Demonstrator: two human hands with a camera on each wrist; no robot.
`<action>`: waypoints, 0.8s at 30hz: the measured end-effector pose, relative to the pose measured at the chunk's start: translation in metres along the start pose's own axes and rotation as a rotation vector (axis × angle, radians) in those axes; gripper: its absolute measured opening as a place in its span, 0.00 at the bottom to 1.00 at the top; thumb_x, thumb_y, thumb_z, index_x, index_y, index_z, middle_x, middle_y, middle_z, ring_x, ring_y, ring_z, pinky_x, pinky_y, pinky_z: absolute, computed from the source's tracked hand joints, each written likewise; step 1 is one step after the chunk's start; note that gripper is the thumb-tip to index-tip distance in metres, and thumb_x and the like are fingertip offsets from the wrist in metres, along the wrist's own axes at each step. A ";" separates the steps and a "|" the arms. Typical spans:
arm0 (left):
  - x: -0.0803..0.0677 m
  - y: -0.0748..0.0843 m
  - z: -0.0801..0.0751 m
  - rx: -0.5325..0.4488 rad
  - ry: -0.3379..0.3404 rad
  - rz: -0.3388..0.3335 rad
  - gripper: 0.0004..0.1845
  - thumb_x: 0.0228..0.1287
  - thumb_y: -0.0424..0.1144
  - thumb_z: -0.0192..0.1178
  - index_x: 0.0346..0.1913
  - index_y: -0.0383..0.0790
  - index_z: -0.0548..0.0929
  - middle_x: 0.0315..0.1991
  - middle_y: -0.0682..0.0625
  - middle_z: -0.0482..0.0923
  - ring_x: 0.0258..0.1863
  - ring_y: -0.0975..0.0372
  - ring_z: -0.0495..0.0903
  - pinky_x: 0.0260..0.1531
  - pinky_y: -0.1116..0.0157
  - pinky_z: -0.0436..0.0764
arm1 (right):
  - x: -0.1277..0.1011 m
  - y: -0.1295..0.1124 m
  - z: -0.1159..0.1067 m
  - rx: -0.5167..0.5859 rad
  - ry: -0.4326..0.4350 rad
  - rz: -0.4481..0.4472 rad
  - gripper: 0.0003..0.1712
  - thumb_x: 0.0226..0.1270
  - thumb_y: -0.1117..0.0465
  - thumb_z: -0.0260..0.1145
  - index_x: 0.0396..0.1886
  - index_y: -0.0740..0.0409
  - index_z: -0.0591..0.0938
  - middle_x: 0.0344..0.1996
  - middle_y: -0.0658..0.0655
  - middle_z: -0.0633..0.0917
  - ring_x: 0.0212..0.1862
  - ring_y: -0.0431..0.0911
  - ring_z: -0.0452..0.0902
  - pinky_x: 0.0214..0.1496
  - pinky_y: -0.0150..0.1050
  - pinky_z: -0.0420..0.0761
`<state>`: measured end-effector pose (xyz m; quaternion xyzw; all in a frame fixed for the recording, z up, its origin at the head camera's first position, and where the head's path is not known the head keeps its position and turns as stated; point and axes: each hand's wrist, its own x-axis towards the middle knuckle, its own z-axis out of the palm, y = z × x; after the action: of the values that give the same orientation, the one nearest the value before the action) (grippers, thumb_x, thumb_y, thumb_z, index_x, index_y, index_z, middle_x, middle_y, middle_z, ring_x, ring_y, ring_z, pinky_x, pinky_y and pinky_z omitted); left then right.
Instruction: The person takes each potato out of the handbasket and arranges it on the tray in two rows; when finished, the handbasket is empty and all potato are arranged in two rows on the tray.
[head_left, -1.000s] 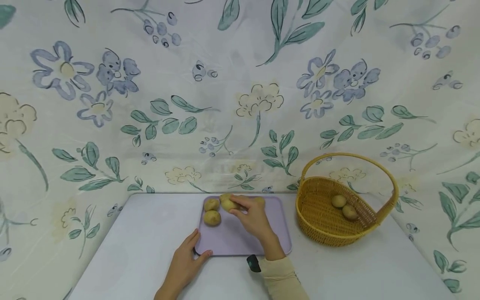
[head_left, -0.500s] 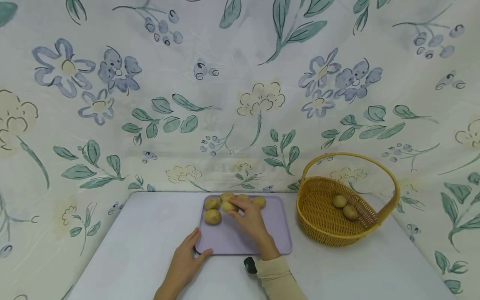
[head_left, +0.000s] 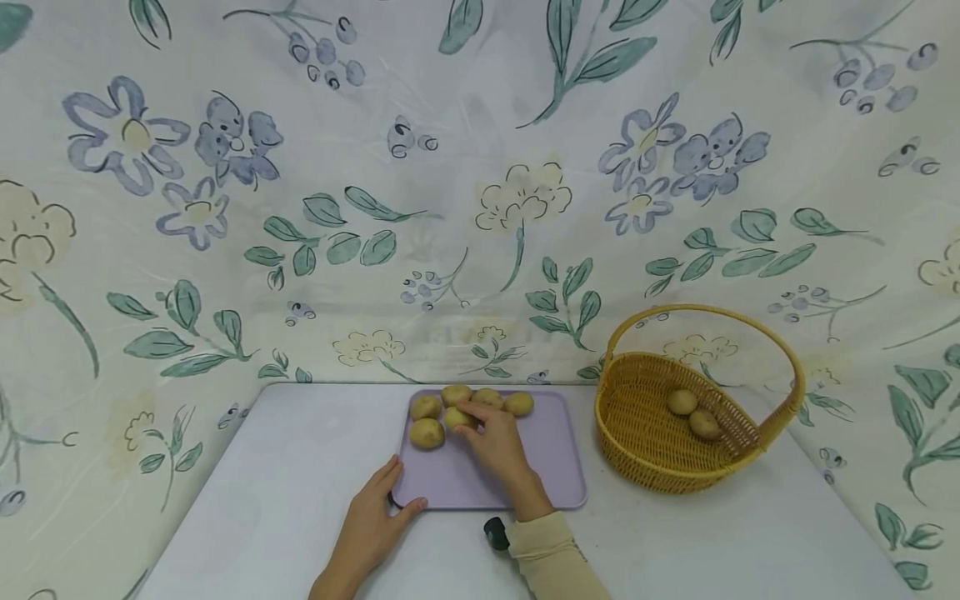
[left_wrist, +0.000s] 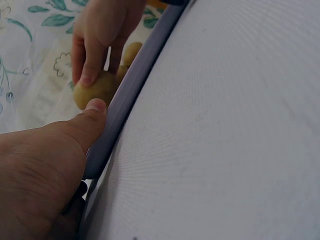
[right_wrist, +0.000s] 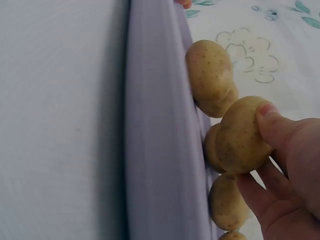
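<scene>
On the lilac tray (head_left: 450, 487), several potatoes stand toward the back and left. My right hand (head_left: 498, 442) pinches a potato (right_wrist: 245, 135) between thumb and fingers, beside the large potato (head_left: 427, 433) at the tray's left. Other potatoes lie close behind the held one in the right wrist view; whether it touches the tray I cannot tell. My left hand (head_left: 370, 517) holds the tray's near left corner, fingers along the left edge and thumb (left_wrist: 95, 107) on the front rim. A potato (head_left: 519, 404) sits by the tray's back edge, right of the others.
A yellow wicker basket (head_left: 660, 475) with a tall handle stands right of the tray and holds two potatoes (head_left: 693, 414). The white table (head_left: 300, 467) ends at a floral cloth (head_left: 465, 208) behind. A dark band (head_left: 496, 533) is at my right wrist.
My right hand has brought the held potato slightly toward me and lower, in front of the back row. The left hand stays at the tray's corner.
</scene>
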<state>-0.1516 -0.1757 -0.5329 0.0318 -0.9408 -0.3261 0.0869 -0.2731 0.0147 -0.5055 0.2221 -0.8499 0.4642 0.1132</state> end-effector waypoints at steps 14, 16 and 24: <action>-0.002 -0.001 0.003 0.001 0.039 0.036 0.43 0.51 0.56 0.68 0.64 0.31 0.70 0.68 0.42 0.66 0.67 0.47 0.66 0.65 0.48 0.68 | -0.003 -0.005 0.006 -0.091 -0.004 0.052 0.23 0.48 0.60 0.74 0.48 0.54 0.84 0.45 0.52 0.87 0.52 0.46 0.82 0.55 0.38 0.82; -0.002 -0.001 0.002 0.004 0.036 0.032 0.43 0.51 0.56 0.68 0.64 0.31 0.69 0.69 0.43 0.65 0.67 0.47 0.66 0.66 0.49 0.67 | -0.003 -0.005 0.006 -0.095 -0.009 0.061 0.23 0.48 0.60 0.75 0.48 0.54 0.84 0.45 0.51 0.87 0.52 0.46 0.82 0.56 0.38 0.82; -0.001 -0.001 -0.001 -0.002 0.017 0.028 0.43 0.52 0.57 0.66 0.65 0.31 0.69 0.69 0.42 0.64 0.68 0.46 0.65 0.66 0.48 0.67 | -0.001 -0.005 0.008 -0.108 -0.017 0.081 0.24 0.47 0.60 0.76 0.48 0.52 0.84 0.46 0.51 0.87 0.54 0.47 0.81 0.59 0.40 0.80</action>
<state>-0.1505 -0.1765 -0.5330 0.0212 -0.9401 -0.3256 0.0993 -0.2695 0.0055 -0.5067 0.1849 -0.8829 0.4201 0.0987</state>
